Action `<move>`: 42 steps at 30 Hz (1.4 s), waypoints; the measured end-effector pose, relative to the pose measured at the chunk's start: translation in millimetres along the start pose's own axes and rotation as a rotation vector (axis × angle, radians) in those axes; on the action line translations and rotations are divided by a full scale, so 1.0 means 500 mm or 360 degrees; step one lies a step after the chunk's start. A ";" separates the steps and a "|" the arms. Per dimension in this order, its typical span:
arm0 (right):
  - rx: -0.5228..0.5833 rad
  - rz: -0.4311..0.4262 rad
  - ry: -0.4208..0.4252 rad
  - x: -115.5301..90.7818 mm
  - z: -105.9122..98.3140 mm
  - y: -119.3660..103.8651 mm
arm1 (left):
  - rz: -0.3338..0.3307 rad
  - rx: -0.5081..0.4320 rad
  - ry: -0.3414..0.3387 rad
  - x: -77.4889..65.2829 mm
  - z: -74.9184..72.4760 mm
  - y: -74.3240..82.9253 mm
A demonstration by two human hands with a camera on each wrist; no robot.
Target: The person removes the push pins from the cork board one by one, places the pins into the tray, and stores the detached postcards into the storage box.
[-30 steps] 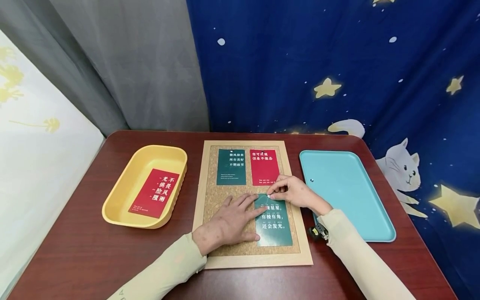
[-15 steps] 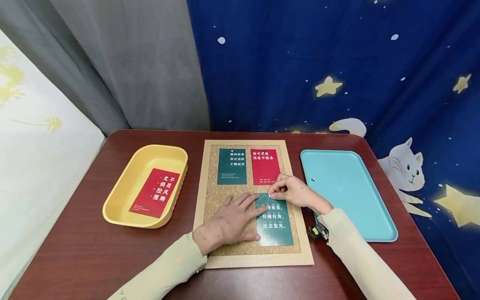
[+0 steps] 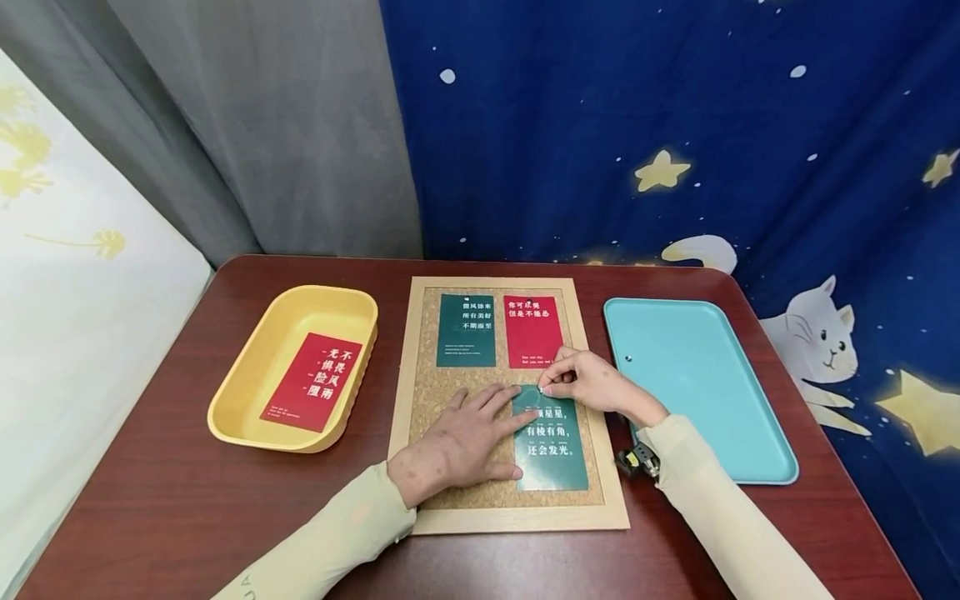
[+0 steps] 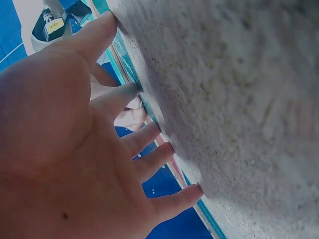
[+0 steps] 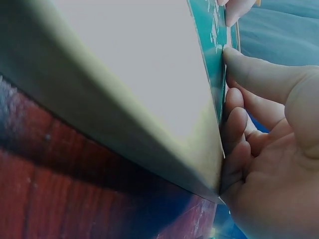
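A dark green card (image 3: 551, 467) with white lettering lies on the lower right of a wood-framed cork board (image 3: 450, 379). My left hand (image 3: 465, 442) rests spread on the board, its thumb and some fingertips over the card's left side. At the card's top edge my right hand (image 3: 588, 383) pinches a small pushpin (image 3: 541, 389) between thumb and forefinger, mostly covered by the fingertips. In the right wrist view, the thumb (image 5: 244, 62) is right at the green card and the other fingers curl against the board.
Another green card (image 3: 466, 337) and a red card (image 3: 531, 333) are pinned along the board's top. To the left stands a yellow basket (image 3: 225, 417) holding a red card (image 3: 311, 383). A blue tray (image 3: 705, 375) with one pin (image 3: 628, 358) lies on the right.
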State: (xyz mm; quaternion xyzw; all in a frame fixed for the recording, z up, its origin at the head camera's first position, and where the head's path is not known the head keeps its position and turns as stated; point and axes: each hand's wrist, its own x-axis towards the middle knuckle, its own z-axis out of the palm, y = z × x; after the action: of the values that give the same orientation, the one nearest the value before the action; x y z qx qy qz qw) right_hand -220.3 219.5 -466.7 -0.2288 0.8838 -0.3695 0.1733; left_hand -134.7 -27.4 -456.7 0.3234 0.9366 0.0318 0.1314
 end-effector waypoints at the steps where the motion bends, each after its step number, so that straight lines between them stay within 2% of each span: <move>1: 0.0002 0.0002 -0.0002 -0.001 -0.001 0.000 | 0.0000 0.0001 -0.0001 0.000 0.000 0.000; 6: 0.0024 0.0005 -0.0029 -0.005 -0.007 0.001 | -0.0001 0.0000 -0.0008 0.001 -0.001 0.002; 12: 0.0128 -0.0017 -0.0050 -0.012 -0.011 0.005 | -0.0005 -0.0009 -0.0018 0.002 -0.002 0.001; 26: 0.0172 -0.0039 0.0007 -0.013 -0.007 0.010 | 0.0008 -0.0021 -0.0032 -0.002 -0.009 0.001; 31: 0.0153 -0.0030 0.0077 -0.015 -0.011 0.015 | 0.0021 -0.0022 -0.0027 0.004 -0.008 0.003; 37: 0.0115 -0.0095 0.0192 -0.017 -0.008 0.011 | 0.0013 -0.0030 -0.0006 0.000 -0.004 0.002; 42: 0.0082 -0.0060 0.0312 -0.020 -0.004 0.007 | 0.0021 -0.0049 0.0007 -0.004 -0.002 0.001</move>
State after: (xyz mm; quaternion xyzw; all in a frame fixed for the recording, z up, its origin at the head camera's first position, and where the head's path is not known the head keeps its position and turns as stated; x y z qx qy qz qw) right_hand -213.9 228.5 -466.5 -0.2035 0.8823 -0.4159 0.0848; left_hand -133.1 -28.3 -455.0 0.3273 0.9341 0.0477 0.1340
